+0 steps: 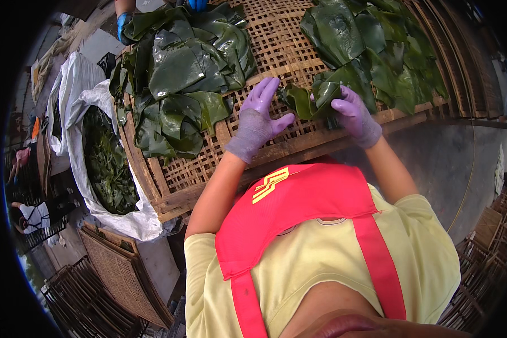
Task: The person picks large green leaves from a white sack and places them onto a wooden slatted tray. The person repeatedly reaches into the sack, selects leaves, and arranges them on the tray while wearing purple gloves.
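A woven bamboo tray [279, 36] in a wooden frame lies before me. My left hand [262, 114], in a purple-coated glove, is spread over the weave with its thumb apart and nothing in it. My right hand [355, 112], gloved alike, pinches the right end of a small folded green leaf piece [306, 101], perhaps kelp. Wet, dark green sheets [177, 67] are heaped on the left of the tray. More flat green sheets [384, 55] overlap on the right side. The small piece lies between my two hands, near the tray's front edge.
A white woven sack [78, 139] full of green leafy matter [110, 169] stands left of the tray. A co-worker's blue-gloved hand [123, 27] touches the left heap at its far edge. Stacked woven trays [114, 270] lean at lower left; two people are farther off at left.
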A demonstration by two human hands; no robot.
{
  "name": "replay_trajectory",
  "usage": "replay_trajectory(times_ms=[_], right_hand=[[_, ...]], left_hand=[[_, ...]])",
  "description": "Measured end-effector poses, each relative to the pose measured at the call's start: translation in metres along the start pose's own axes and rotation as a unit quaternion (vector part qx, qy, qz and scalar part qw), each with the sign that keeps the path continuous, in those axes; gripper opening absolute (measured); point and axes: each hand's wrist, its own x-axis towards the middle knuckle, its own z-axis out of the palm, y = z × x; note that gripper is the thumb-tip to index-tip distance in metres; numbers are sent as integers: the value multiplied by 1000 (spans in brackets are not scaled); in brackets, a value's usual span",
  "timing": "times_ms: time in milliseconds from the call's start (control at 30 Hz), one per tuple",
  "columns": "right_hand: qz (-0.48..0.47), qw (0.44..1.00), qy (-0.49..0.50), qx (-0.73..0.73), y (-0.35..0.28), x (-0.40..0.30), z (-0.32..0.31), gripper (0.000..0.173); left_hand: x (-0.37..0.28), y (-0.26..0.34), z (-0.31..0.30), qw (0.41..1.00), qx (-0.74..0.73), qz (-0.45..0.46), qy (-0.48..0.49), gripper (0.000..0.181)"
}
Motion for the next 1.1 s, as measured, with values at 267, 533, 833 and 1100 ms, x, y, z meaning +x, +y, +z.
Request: replay_trajectory(times_ms=[267,533,833,1100], right_hand=[[94,936,117,-319,-27,-42,-42,28],[-9,921,292,-258,-7,-46,-76,30],[-178,860,-31,-477,-21,-47,61,76],[132,985,-75,-86,14,0,63,43]], left_hand=[[19,-1,58,991,122,46,-10,66],[30,23,59,970,66,73,-222,31],[-5,44,-59,845,-345,-193,-360,24],[-27,9,-87,880,-368,-262,-145,31]])
